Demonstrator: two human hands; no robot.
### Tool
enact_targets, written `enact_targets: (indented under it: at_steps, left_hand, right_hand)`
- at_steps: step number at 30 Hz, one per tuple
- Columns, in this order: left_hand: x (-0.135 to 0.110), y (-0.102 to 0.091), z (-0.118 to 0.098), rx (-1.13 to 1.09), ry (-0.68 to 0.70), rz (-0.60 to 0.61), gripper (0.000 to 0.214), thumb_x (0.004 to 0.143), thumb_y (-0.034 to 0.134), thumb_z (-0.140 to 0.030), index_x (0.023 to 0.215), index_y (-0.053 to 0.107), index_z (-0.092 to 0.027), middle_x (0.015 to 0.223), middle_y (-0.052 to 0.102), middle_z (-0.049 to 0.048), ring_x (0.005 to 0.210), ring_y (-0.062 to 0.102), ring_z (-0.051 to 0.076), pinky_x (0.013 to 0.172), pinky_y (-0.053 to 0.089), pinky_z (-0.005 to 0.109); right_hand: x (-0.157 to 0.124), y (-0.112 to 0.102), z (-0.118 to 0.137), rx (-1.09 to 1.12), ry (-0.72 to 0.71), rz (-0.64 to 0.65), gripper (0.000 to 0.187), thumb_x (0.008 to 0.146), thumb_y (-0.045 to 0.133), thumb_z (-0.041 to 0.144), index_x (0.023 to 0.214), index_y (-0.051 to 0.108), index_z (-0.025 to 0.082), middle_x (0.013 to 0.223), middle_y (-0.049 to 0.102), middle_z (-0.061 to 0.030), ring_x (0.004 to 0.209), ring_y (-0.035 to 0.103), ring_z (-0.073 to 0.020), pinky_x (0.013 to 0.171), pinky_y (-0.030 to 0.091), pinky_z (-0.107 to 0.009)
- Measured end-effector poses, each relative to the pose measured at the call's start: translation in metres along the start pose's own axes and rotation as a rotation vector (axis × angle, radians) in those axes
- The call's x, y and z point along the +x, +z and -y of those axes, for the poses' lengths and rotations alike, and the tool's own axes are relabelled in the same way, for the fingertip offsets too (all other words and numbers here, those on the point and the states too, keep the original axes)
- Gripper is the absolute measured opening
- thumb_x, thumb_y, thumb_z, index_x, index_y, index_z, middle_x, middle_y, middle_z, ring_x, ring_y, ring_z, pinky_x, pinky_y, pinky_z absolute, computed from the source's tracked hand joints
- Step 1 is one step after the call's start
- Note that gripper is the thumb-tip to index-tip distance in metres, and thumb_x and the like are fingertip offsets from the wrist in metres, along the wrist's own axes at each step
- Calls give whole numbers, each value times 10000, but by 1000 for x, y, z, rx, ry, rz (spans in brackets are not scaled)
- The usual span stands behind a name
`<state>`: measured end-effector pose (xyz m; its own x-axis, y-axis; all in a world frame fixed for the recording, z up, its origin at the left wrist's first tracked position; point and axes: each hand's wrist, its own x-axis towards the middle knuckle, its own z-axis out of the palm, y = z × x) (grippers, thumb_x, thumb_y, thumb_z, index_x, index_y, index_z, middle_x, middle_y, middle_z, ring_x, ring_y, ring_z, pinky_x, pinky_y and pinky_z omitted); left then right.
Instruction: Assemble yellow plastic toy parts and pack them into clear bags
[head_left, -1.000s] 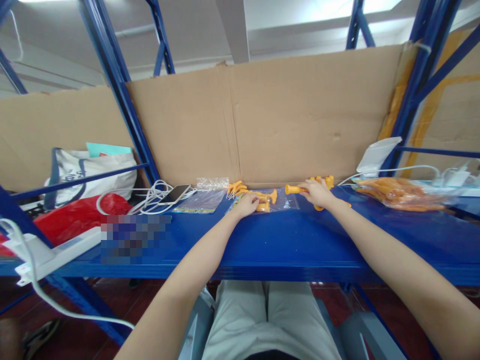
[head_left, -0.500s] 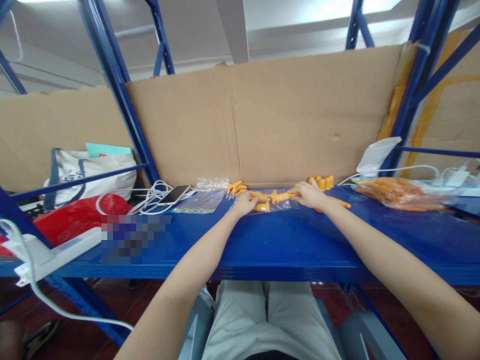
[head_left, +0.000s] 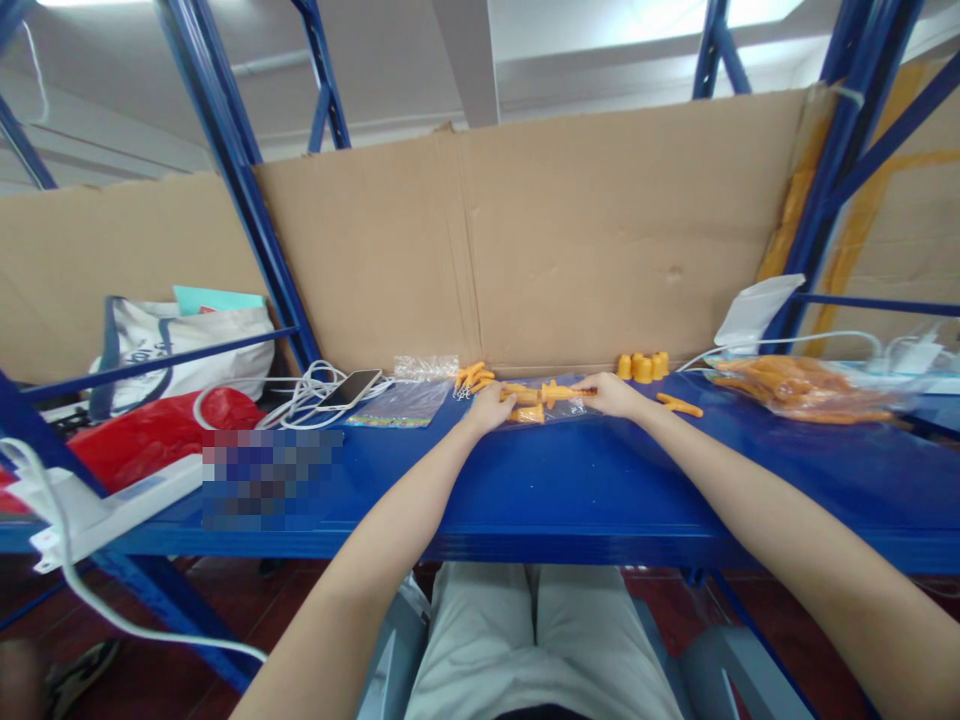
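Both my arms reach far out over the blue shelf [head_left: 570,480] to a small clear plastic bag [head_left: 551,402] with orange plastic parts in it. My left hand [head_left: 491,408] rests on the bag's left end, fingers curled on an orange part. My right hand [head_left: 611,396] is at the bag's right end, fingers closed on a long orange piece [head_left: 566,392] that points left into the bag. Loose orange pieces [head_left: 472,376] lie just behind the bag on the left. Small orange caps [head_left: 641,367] stand behind my right hand, and a loose orange stick [head_left: 681,405] lies to its right.
A cardboard wall [head_left: 600,230] closes the shelf's back. Left of the bag lie empty clear bags [head_left: 401,402], a phone [head_left: 349,388] and white cables [head_left: 300,395]. A red bag [head_left: 150,435], a white tote [head_left: 180,345] and a power strip [head_left: 97,505] sit further left. A big bag of orange parts [head_left: 806,388] lies right.
My right hand moved left from the orange caps with a long orange piece and brought it to the clear bag. My left hand stayed on the bag's left end.
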<state>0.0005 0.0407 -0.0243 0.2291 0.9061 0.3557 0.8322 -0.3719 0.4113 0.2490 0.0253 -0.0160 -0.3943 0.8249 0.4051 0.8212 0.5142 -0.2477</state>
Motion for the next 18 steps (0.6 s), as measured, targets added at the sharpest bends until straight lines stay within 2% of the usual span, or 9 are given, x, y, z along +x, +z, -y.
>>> enact_targets:
  at_steps: [4, 9, 15, 18]
  left_hand:
    - [0, -1, -1, -1, 11, -4, 303, 904, 477, -243, 1123, 638, -110, 1191, 674, 125, 1135, 614, 236, 990, 457, 303]
    - [0, 0, 1, -30, 26, -8, 321, 932, 439, -286, 1113, 629, -101, 1152, 683, 131, 1102, 630, 230, 977, 466, 326]
    - [-2, -1, -1, -60, 25, -26, 342, 949, 417, -323, 1071, 632, -87, 1153, 676, 148, 1108, 621, 230, 977, 452, 310]
    - [-2, -1, -2, -74, 23, -34, 320, 947, 420, -315, 1050, 636, -103, 1144, 681, 134, 1108, 621, 222, 971, 446, 291]
  right_hand:
    - [1, 4, 2, 68, -65, 23, 274, 825, 523, 257, 876, 775, 163, 802, 737, -34, 704, 629, -175, 634, 423, -243]
    - [3, 7, 8, 28, -98, 38, 265, 834, 540, 287, 878, 777, 178, 685, 696, -13, 615, 588, -151, 586, 398, -234]
    - [4, 8, 3, 146, -138, -8, 261, 833, 547, 287, 876, 779, 176, 826, 743, -42, 733, 650, -188, 661, 454, -247]
    - [7, 12, -2, 233, -113, -23, 288, 824, 570, 351, 885, 779, 163, 807, 745, -44, 711, 658, -204, 640, 480, -261]
